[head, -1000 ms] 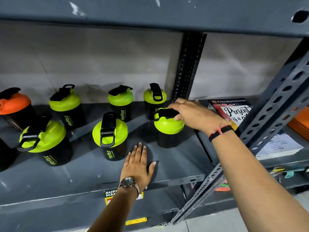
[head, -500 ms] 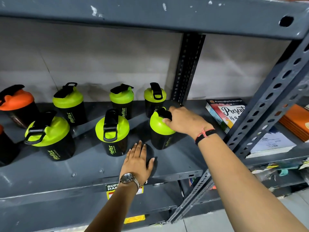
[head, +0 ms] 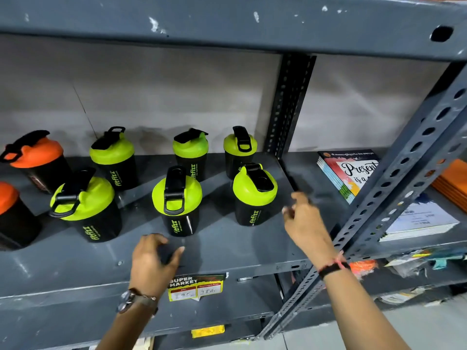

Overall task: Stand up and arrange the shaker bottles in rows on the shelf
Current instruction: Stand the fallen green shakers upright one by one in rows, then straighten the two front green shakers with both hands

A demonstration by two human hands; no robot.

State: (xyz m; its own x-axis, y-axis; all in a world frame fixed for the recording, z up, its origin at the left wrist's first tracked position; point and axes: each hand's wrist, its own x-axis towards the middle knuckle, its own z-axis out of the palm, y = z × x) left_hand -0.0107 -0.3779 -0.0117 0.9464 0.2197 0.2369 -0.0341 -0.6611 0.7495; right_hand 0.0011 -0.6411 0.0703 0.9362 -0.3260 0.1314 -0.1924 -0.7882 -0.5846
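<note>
Several black shaker bottles with lime-green lids stand upright in two rows on the grey metal shelf (head: 227,251). The front right bottle (head: 254,195) stands free, a little left of my right hand (head: 304,223), which hovers empty with fingers loosely apart. The front middle bottle (head: 177,200) is just behind my left hand (head: 154,261), whose curled fingers rest on the shelf and hold nothing. Further left is another front bottle (head: 84,205). The back row has three green-lidded bottles (head: 113,157) (head: 190,154) (head: 238,150). Two orange-lidded bottles (head: 35,160) (head: 10,213) stand at the far left.
A perforated upright post (head: 288,104) stands at the back, and a slanted perforated brace (head: 394,178) crosses in front on the right. Beyond it lie a stack of notebooks (head: 348,173), papers (head: 417,221) and orange items (head: 452,180). A price label (head: 195,286) hangs on the shelf edge.
My right hand set the front right bottle down upright, let go and drew back to the right. My left hand lifted from flat to curled fingers.
</note>
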